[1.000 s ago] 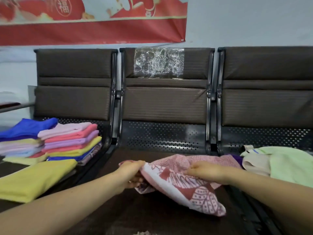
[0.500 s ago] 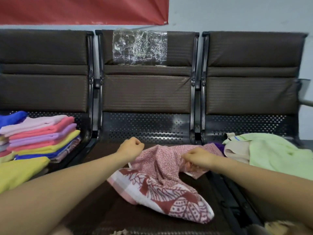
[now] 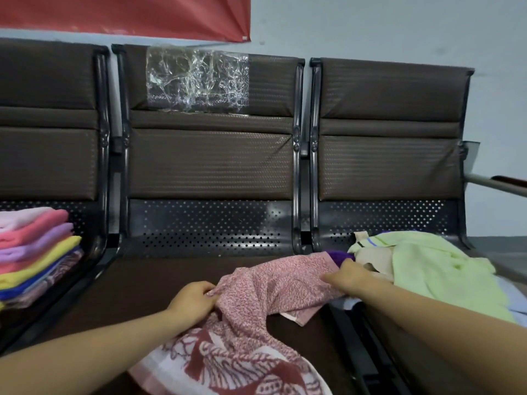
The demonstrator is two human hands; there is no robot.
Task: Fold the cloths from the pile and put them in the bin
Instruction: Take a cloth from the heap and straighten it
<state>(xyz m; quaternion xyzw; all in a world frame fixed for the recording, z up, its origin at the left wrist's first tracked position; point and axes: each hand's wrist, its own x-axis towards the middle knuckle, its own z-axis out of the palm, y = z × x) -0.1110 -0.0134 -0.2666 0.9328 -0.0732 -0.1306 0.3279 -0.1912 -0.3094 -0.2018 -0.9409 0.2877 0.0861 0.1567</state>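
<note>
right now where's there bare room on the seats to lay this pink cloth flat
Bare patch: the middle seat, between the folded stack and the left hand. Crowded: the right seat under the green cloth pile, and the left seat under the stack.

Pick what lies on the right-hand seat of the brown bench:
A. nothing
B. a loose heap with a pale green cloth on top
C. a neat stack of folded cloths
B: the pale green cloth lies rumpled over other unfolded cloths on the right-hand seat.
</note>
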